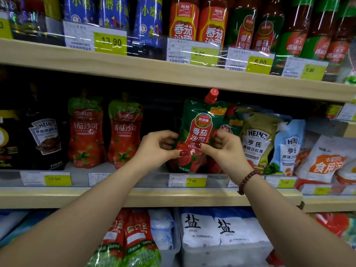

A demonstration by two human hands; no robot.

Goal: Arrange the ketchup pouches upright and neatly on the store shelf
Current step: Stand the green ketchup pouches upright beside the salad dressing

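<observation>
A green and red ketchup pouch [200, 124] with a red cap stands upright on the middle shelf [150, 197], leaning slightly right. My left hand [158, 149] pinches its left edge and my right hand [225, 149] pinches its right side, thumbs on the front. A second pouch of the same kind [230, 120] stands partly hidden behind it. Two red ketchup pouches [86, 133] [124, 133] with green tops stand upright to the left, with a dark gap between them and the held pouch.
A black Heinz pouch [45, 137] stands at the far left. Heinz salad dressing pouches [258, 141] [290, 149] crowd the right side. Bottles [213, 24] fill the upper shelf; salt bags [210, 226] lie in bins below. Price tags [195, 181] line the shelf edge.
</observation>
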